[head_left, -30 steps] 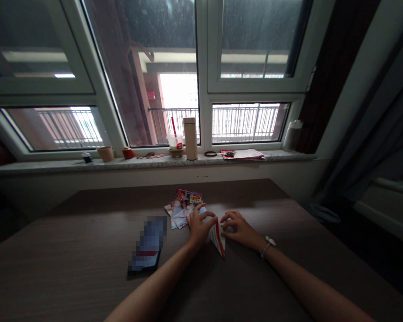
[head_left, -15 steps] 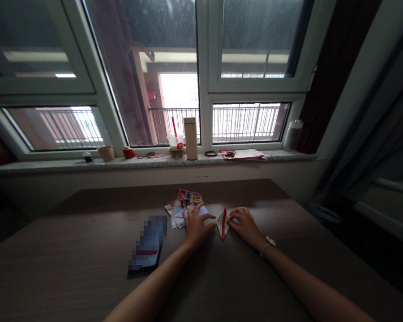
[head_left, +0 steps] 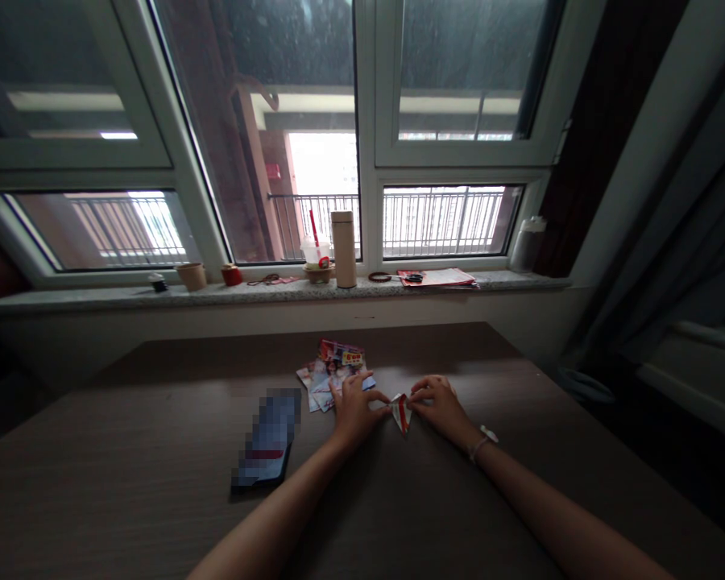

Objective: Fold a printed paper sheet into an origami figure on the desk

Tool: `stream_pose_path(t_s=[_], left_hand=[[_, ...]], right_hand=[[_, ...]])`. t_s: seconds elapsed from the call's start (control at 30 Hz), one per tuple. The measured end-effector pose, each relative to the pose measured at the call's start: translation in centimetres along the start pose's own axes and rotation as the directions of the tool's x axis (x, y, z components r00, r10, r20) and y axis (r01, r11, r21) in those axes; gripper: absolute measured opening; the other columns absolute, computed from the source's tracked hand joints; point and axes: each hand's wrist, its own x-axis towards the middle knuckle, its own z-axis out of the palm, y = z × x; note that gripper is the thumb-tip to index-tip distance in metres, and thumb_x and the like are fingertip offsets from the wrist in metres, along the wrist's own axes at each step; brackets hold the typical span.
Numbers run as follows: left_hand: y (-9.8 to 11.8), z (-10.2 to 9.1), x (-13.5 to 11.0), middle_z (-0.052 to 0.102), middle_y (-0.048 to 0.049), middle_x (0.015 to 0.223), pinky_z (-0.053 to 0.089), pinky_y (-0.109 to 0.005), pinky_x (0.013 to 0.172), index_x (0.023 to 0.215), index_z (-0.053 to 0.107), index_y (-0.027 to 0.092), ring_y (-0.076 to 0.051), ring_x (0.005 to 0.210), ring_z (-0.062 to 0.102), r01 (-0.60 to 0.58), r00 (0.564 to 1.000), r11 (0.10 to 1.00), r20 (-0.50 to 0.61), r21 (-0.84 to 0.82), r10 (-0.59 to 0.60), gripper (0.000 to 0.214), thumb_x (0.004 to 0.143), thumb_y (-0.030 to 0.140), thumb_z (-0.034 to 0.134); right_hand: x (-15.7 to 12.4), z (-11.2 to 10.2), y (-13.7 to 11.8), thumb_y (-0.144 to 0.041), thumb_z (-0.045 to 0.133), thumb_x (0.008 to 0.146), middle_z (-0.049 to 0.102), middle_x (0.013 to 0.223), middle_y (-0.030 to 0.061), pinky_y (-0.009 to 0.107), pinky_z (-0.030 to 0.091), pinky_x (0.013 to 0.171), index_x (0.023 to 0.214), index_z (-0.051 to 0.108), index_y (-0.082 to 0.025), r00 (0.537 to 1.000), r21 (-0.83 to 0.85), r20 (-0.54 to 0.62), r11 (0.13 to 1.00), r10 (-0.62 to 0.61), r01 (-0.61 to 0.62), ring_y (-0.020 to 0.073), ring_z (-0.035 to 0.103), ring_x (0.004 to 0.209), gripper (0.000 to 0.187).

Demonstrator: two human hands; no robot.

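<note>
Between my hands, low over the brown table [head_left: 157, 451], is a small folded piece of paper [head_left: 401, 416], whitish with a red stripe and tapering to a point toward me. My left hand [head_left: 356, 409] pinches its left corner between thumb and forefinger, the other fingers spread. On the opposite side, my right hand [head_left: 438, 405] grips the right corner with thumb and fingertips; a bracelet circles that wrist. Just behind my left hand lies a fan of printed paper sheets [head_left: 323, 377], partly covered by its fingers.
A smartphone [head_left: 269, 439] with a blurred screen lies left of my left forearm. Along the windowsill [head_left: 266, 295] stand a beige thermos [head_left: 343, 250], a lidded cup with a red straw [head_left: 315, 252], a paper cup [head_left: 192, 276], a red roll [head_left: 231, 275] and some papers [head_left: 447, 278].
The folded paper was a long diamond with its tip pointing away from me; that upper part is now folded down, leaving a shorter triangle. Both hands have closed on its corners.
</note>
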Motion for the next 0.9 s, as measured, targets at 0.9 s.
stream_pose_path(t_s=[0.9], left_hand=[[1.2,0.8,0.0,0.056,-0.0055,0.142,-0.002,-0.080,0.107,0.085,0.077,0.031,-0.038,0.138,0.036,-0.019,0.999,0.998,0.027,0.060,0.017,0.008,0.082,0.037,0.073]], right_hand=[[-0.2,0.4,-1.5,-0.040,0.071,0.080,0.063,0.110,0.0043,0.045,0.033,0.102,0.084,0.077,-0.030,0.996,-0.066,0.010,0.993,0.094,-0.093,0.0276,0.050,0.113,0.012]])
